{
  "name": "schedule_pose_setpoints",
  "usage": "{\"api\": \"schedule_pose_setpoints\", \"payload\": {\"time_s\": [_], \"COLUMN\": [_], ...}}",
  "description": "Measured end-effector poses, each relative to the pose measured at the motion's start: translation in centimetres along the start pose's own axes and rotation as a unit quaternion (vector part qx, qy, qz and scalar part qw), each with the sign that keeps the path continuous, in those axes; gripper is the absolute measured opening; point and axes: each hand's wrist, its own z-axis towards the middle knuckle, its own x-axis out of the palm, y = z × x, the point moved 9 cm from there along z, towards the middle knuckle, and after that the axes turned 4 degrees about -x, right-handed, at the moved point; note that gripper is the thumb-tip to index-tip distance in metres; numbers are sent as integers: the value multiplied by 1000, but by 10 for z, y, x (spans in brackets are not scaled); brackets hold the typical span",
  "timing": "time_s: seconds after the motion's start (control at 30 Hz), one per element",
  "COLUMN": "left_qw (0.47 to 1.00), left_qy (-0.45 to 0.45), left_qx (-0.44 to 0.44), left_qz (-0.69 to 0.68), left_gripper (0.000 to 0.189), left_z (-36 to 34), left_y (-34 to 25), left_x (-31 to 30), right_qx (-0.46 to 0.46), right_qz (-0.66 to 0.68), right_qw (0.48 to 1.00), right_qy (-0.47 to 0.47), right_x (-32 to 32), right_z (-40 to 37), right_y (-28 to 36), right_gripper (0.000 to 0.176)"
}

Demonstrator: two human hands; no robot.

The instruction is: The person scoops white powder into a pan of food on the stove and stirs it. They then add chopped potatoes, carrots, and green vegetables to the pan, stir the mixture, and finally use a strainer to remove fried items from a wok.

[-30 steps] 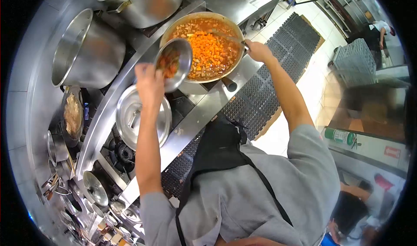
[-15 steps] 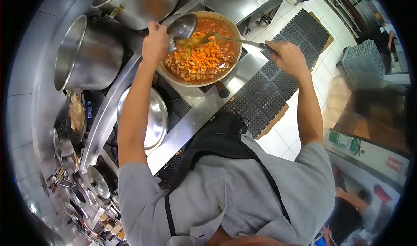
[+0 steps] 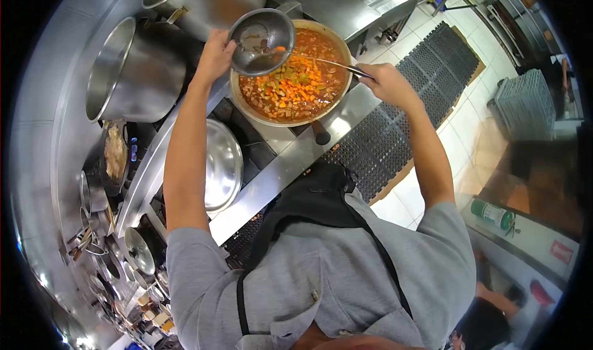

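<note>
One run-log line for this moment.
left hand: holds bowl tilted over pan | right hand: holds spoon, far end at bowl | bowl: few scraps inside | pan: orange, green bits in red stew

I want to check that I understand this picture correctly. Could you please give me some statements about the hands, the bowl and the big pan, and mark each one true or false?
1. The left hand holds a metal bowl, tilted at the edge of the big pan. True.
2. The right hand is empty. False: it holds a long tool by its dark handle.
3. Orange pieces lie in the big pan, with red-brown sauce around them. True.
4. The metal bowl is full to the rim. False: only a little food shows inside.
5. The big pan is covered. False: it is open, and a round lid lies beside it.
</note>
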Motion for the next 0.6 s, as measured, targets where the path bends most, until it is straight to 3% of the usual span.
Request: {"api": "schedule_pose_setpoints", "payload": {"time_s": [0.1, 0.2, 0.33, 0.47, 0.53, 0.6], "left_qw": [997, 993, 988, 985, 984, 977], "left_qy": [35, 25, 15, -3, -12, -87], "left_qx": [8, 50, 63, 60, 46, -3], "left_qz": [64, 101, 141, 164, 173, 194], "left_gripper": [14, 15, 17, 18, 18, 18], "left_z": [-2, 1, 2, -1, 2, 0], "left_y": [-8, -25, -29, -40, -42, -33], "left_x": [7, 17, 19, 25, 27, 8], "right_qx": [-17, -5, -51, -2, 6, -14], "right_qz": [-38, -106, -66, -39, -37, -15], "right_qw": [995, 989, 996, 996, 999, 999], "right_qy": [-96, -106, -36, -78, -13, 26], "right_x": [-27, -23, -20, -25, -18, -21], "right_z": [-4, 10, -2, -7, -3, -11], "right_y": [11, 7, 4, -6, -7, 0], "right_gripper": [32, 22, 17, 16, 16, 17]}}
